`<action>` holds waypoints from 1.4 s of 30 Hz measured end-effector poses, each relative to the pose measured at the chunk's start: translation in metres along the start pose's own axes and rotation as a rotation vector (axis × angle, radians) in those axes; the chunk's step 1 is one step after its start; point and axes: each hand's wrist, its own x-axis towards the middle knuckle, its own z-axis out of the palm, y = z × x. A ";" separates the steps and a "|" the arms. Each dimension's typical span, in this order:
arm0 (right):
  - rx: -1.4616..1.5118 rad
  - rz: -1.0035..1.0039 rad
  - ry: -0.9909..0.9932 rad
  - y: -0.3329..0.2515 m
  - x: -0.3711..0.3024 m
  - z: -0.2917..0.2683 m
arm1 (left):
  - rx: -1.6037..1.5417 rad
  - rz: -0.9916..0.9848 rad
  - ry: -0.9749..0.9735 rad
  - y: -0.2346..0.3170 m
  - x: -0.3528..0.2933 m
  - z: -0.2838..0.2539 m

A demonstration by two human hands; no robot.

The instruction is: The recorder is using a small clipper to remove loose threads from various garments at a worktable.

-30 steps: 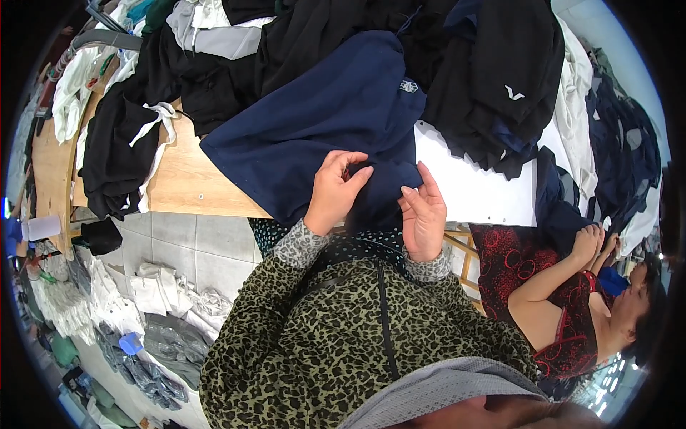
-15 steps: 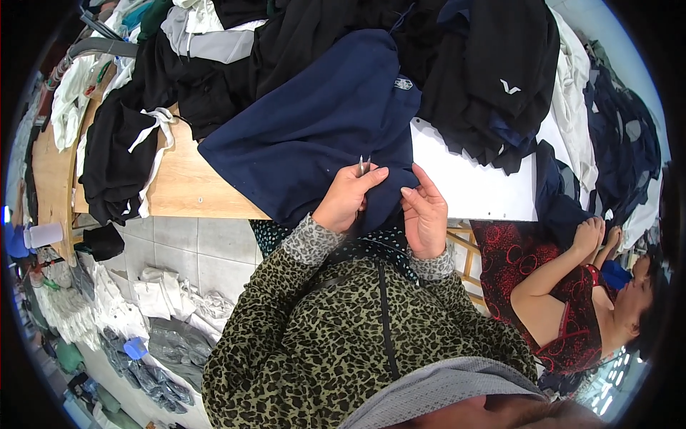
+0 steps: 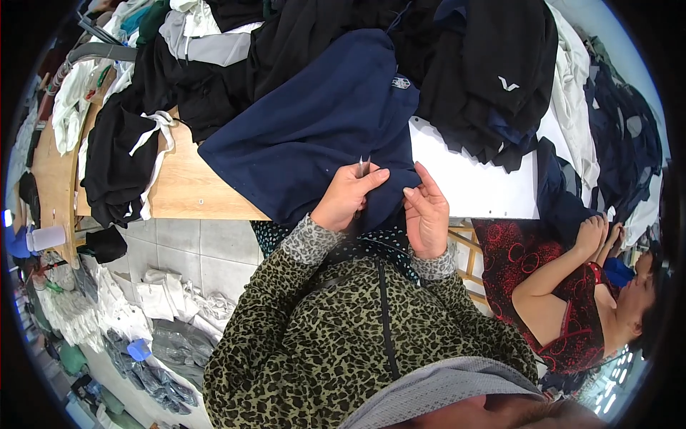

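A navy blue garment lies spread over the near edge of the table, a small pale emblem near its upper right. My left hand is closed round a pair of thread snips, whose two pointed metal tips stick up past the thumb. Facing it, my right hand pinches the garment's near right edge between thumb and fingers. Part of the cloth hangs down between the two hands. The lower part of the snips is hidden in my left palm.
Black garments are heaped along the back. Wooden board and a white tabletop show beneath. A co-worker sits at the right, handling dark cloth. White bundles and dark plastic-wrapped packs lie on the tiled floor at lower left.
Almost nothing differs. My hands keep their hold on the snips and the navy garment, while the whole view shifts very slightly.
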 end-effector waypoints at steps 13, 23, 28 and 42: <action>0.082 -0.023 -0.031 0.000 -0.003 0.004 | 0.039 0.033 -0.004 0.003 -0.005 0.004; -0.537 0.001 -0.537 -0.041 0.004 0.002 | 0.245 0.231 -0.270 0.035 0.000 -0.015; -1.088 -0.437 -0.620 -0.060 0.004 0.007 | 0.236 -0.105 -0.442 0.026 0.009 -0.024; -0.090 -0.196 0.086 -0.030 0.017 -0.025 | 1.150 1.030 -0.229 -0.004 -0.010 0.007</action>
